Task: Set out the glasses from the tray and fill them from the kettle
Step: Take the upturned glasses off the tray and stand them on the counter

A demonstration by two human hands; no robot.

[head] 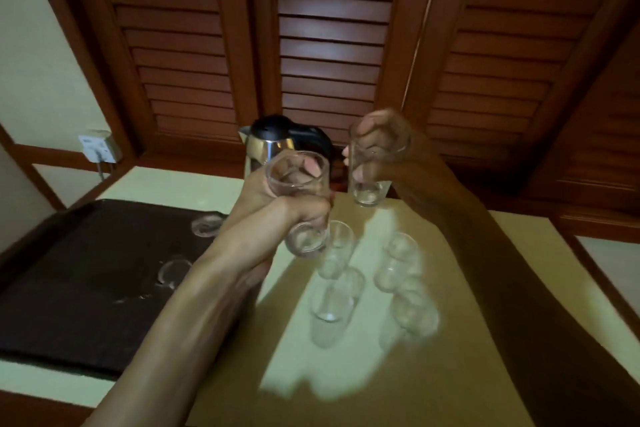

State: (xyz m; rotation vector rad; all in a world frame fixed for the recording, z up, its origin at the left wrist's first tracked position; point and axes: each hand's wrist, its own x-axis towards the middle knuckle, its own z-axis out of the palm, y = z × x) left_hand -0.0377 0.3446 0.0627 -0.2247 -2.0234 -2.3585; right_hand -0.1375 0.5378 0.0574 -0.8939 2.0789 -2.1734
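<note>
Left hand (277, 208) is gripping a clear tumbler glass (299, 204) above table (519, 288); right hand (384, 149) is clutching 2nd clear glass (367, 180) nr steel kettle w/ black lid (266, 146). Dark tray (86, 270) is lying left.

Louvred wooden doors (332, 45) behind a pale bench (166, 184)

A wall socket (98, 148) sits on the cream wall at left.

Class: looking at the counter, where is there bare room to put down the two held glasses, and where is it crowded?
Free: the counter right of the standing glasses, and the near strip below them. The dark tray looks mostly bare. Crowded: the cluster of glasses under the left hand, and by the kettle where the right hand holds its glass.
</note>
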